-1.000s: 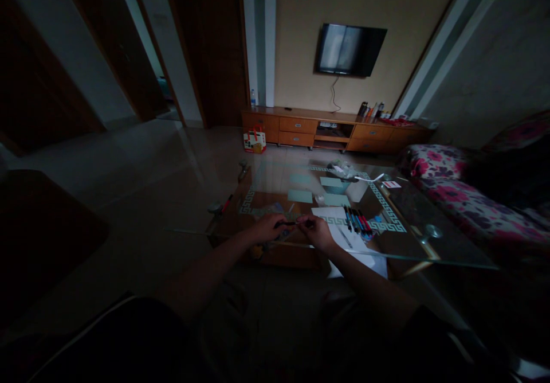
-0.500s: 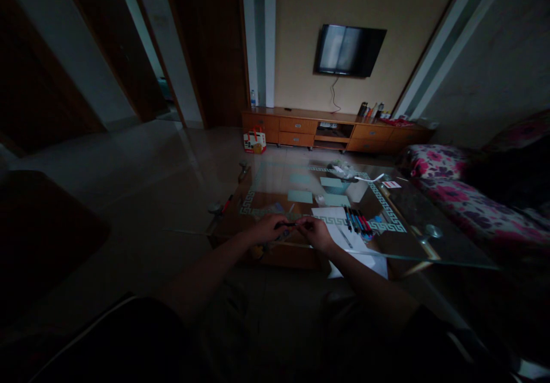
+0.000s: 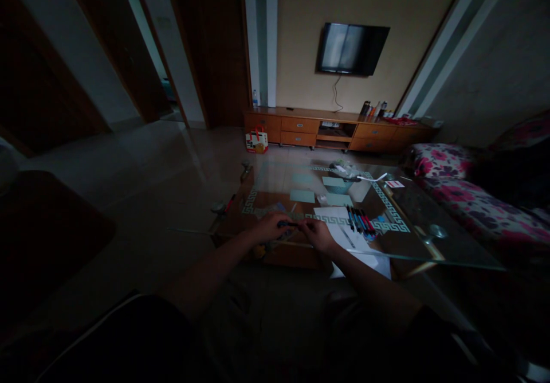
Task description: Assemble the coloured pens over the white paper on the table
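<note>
View: slid slightly vs prev. frame; L hand, R hand approx. same.
L grip: closed on dark pen (prob.).
R grip: fingertips pinching other end.
Pen: over table near edge, L of paper.
Pen work: prob. 2-hand fiddling; next needs steady L, fine R ctrl.

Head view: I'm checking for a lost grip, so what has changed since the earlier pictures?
The view has swung slightly, so the room sits a little further right in the picture. Nothing was visibly taken up or let go: left hand and right hand still hold the dark pen-like thing; finer changes there are too dim to tell. Pens and paper stayed put.
</note>
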Motion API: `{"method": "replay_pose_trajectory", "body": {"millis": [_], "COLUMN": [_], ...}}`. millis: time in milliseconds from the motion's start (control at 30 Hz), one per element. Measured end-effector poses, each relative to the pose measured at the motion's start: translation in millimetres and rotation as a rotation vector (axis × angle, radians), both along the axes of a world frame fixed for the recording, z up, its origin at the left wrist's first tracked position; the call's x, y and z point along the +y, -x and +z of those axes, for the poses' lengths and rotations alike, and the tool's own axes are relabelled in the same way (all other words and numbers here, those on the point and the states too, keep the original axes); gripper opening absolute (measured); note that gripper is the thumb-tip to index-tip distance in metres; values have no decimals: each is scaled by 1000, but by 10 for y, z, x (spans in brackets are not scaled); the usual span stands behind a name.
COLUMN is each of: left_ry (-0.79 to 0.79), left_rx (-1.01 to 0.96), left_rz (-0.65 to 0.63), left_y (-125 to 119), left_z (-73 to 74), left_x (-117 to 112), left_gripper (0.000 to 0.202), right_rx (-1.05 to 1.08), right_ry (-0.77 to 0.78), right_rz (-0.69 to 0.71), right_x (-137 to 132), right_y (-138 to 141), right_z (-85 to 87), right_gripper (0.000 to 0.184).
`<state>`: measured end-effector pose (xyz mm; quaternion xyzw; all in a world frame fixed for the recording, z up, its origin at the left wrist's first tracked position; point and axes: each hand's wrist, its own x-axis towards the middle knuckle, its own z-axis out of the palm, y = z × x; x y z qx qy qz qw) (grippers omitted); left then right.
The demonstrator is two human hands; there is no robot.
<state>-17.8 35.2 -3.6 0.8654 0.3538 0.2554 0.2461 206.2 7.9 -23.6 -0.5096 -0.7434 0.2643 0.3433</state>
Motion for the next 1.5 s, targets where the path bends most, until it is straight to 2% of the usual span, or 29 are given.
{"method": "replay_pose_trajectory", "body": {"millis": [133, 233, 433, 567, 900, 1233, 1500], "left_ry": [-19, -55, -83, -72, -60, -44, -34], "left_rx": [7, 26, 37, 34, 24, -26, -24], "left_rz": [-19, 22, 81, 87, 70, 30, 30], "left_y": [0, 1, 18, 16, -2, -14, -13], "left_z": [19, 21, 18, 18, 15, 15, 5], "left_x": [-4, 1, 24, 20, 5, 7, 4], "left_gripper": [24, 24, 20, 19, 20, 22, 21], "right_rx": [-42, -34, 68, 7, 8, 1, -47], "right_ry": [15, 13, -47, -156, -177, -142, -150], "right_rz": [2, -10, -49, -50, -38, -39, 20], "right_x": [-19, -20, 16, 31, 17, -1, 2], "right_y": [-10, -12, 3, 1, -1, 2, -5], "right_z": [13, 7, -33, -39, -7, 54, 72], "right_gripper": [54, 53, 27, 17, 14, 25, 42]}}
